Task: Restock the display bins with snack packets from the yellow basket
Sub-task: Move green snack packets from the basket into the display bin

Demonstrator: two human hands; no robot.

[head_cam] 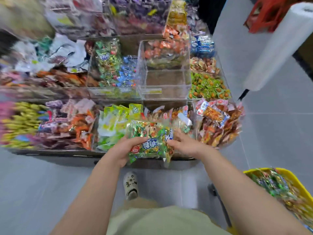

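Both hands, left hand [126, 148] and right hand [183, 143], curl round the green snack bag [150, 141] near frame centre; the yellow basket [286, 173] sits at four o'clock; best carry the bag level to the matching bin [110, 93] at eleven o'clock, releasing low.

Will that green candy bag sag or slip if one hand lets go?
Probably sags: the candy bag is soft film full of loose sweets. Glossy surface looks slippery; left hand and right hand together seem safer.
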